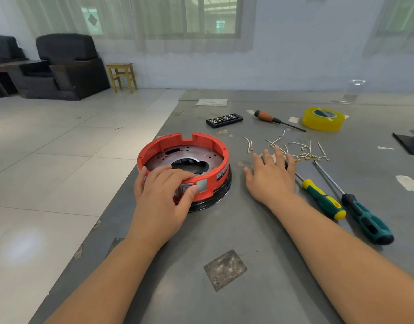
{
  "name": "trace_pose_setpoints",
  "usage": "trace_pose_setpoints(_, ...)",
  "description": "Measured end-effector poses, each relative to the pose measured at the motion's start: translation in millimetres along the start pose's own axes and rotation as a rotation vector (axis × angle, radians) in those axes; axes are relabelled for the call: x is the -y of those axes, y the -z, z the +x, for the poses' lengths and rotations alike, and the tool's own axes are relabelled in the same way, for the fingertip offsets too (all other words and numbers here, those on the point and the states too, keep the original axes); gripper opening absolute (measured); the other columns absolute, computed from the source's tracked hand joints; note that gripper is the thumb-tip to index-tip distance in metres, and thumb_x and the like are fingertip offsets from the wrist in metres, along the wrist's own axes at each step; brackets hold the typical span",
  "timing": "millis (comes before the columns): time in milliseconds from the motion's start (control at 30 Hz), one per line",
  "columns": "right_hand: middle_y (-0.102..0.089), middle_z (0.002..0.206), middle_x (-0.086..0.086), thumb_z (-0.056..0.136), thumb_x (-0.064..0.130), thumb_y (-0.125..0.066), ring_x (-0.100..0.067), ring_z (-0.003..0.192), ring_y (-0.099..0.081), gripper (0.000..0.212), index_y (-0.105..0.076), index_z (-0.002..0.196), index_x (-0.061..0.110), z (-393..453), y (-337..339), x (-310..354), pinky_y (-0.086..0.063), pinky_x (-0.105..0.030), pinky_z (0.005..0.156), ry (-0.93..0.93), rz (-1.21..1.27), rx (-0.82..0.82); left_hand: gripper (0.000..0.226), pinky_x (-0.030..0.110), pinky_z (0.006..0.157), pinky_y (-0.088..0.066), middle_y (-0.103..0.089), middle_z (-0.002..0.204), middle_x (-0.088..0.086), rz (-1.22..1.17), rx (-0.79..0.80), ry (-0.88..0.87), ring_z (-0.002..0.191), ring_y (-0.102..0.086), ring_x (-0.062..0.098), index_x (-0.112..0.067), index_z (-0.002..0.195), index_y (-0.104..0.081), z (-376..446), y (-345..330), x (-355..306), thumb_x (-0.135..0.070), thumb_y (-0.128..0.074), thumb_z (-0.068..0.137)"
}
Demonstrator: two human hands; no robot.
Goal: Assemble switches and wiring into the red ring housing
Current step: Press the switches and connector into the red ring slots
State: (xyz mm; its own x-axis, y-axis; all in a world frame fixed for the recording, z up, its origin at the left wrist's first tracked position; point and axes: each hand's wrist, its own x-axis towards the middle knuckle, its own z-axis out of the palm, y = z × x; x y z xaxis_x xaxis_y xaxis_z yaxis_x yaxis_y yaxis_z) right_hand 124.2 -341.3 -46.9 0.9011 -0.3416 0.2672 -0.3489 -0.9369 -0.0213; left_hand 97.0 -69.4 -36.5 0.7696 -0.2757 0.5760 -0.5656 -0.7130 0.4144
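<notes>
The red ring housing [208, 146] stands on the grey table [224, 230] with a metal plate inside and a black band round its base. My left hand [161, 190] grips its near rim, fingers curled over the top edge and thumb on the labelled outer wall. My right hand [270, 174] lies just right of the housing with fingers spread, covering some small parts that I cannot make out. Several short white wires with brass terminals [304, 150] lie scattered beyond its fingertips.
Two green-handled screwdrivers [323, 199] [365, 218] lie right of my right hand. Farther back are a wooden-handled screwdriver [271, 118], a black bit case [224, 120] and a yellow tape roll [323, 119]. The table's left edge runs close to the housing.
</notes>
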Motion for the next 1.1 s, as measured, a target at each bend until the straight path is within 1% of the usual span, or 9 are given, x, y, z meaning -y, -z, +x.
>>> trace_pose_setpoints(67,-0.038,0.161,-0.009,0.103,0.051,-0.035,-0.032,0.154,-0.021,0.054,-0.046,0.148,0.023,-2.0,1.4,-0.5,-0.009,-0.051,0.122,0.002,-0.006,-0.026,0.03,0.053,0.127,-0.014,-0.067,0.125,-0.013,0.013,-0.001,0.001,0.136,-0.051,0.016,-0.031,0.119,-0.071,-0.1,-0.3,-0.4,-0.046,-0.056,0.097)
trace_pose_setpoints(167,-0.05,0.143,-0.009,0.101,0.035,-0.047,-0.032,0.135,-0.044,0.039,-0.058,0.135,0.018,-5.7,6.0,2.0,-0.029,-0.046,0.113,0.036,0.026,-0.059,0.034,0.052,0.127,-0.015,-0.067,0.13,-0.01,0.029,-0.004,0.003,0.139,-0.048,0.017,-0.03,0.122,-0.072,0.3,-1.8,-0.3,-0.047,-0.055,0.097)
trace_pose_setpoints(300,-0.048,0.131,-0.013,0.096,0.014,-0.051,-0.037,0.117,-0.049,0.036,-0.061,0.13,0.011,-10.9,10.1,3.8,-0.045,-0.045,0.1,0.095,0.12,-0.037,0.037,0.051,0.127,-0.016,-0.066,0.135,-0.007,0.051,-0.009,0.012,0.143,-0.044,0.02,-0.03,0.126,-0.072,0.9,-4.2,-0.1,-0.047,-0.054,0.098)
trace_pose_setpoints(533,-0.045,0.134,-0.012,0.098,0.011,-0.057,-0.038,0.114,-0.056,0.042,-0.053,0.14,0.015,-20.7,13.3,4.7,-0.046,-0.042,0.097,0.155,0.371,-0.077,0.044,0.049,0.128,-0.013,-0.062,0.144,-0.004,0.034,0.003,0.027,0.148,-0.04,0.021,-0.029,0.134,-0.068,2.0,-1.7,-5.2,-0.049,-0.049,0.1)
trace_pose_setpoints(667,-0.049,0.13,-0.006,0.096,0.012,-0.063,-0.023,0.109,-0.06,0.041,-0.057,0.136,0.014,-32.8,30.6,11.1,-0.051,-0.036,0.094,0.325,0.641,-0.322,0.044,0.048,0.128,-0.017,-0.059,0.147,-0.005,-0.033,-0.041,0.019,0.149,-0.034,0.015,-0.026,0.139,-0.062,-1.2,1.5,-9.3,-0.047,-0.05,0.101)
trace_pose_setpoints(733,-0.054,0.124,-0.006,0.094,0.011,-0.067,-0.015,0.109,-0.058,0.035,-0.062,0.128,0.009,-40.8,40.7,16.1,-0.047,-0.025,0.097,0.504,0.744,-0.484,0.044,0.043,0.125,-0.018,-0.059,0.142,-0.01,-0.071,-0.07,-0.004,0.147,-0.035,0.012,-0.027,0.139,-0.062,-2.5,3.0,-13.1,-0.048,-0.049,0.102)
trace_pose_setpoints(800,-0.06,0.122,-0.007,0.091,0.01,-0.07,-0.012,0.111,-0.057,0.034,-0.064,0.124,0.005,-49.4,45.1,22.7,-0.042,-0.019,0.101,0.637,0.795,-0.559,0.045,0.039,0.121,-0.022,-0.059,0.133,-0.018,-0.111,-0.096,-0.029,0.143,-0.041,0.011,-0.027,0.138,-0.062,-3.3,3.8,-18.2,-0.048,-0.048,0.101)
trace_pose_setpoints(967,-0.068,0.12,-0.007,0.084,0.006,-0.078,-0.02,0.111,-0.064,0.043,-0.065,0.125,0.002,-64.0,40.9,40.0,-0.05,-0.03,0.1,0.761,0.803,-0.537,0.041,0.045,0.114,-0.031,-0.064,0.117,-0.025,-0.199,-0.094,-0.061,0.133,-0.051,0.012,-0.025,0.133,-0.066,-6.3,3.8,-26.3,-0.045,-0.054,0.099)
trace_pose_setpoints(1100,-0.066,0.121,-0.004,0.087,0.011,-0.074,-0.018,0.11,-0.061,0.046,-0.06,0.131,0.006,-67.8,38.8,44.5,-0.043,-0.02,0.102,0.859,0.777,-0.531,0.037,0.034,0.111,-0.03,-0.055,0.117,-0.034,-0.235,-0.088,-0.078,0.126,-0.047,-0.001,-0.031,0.125,-0.065,-7.4,3.2,-27.3,-0.047,-0.06,0.092)
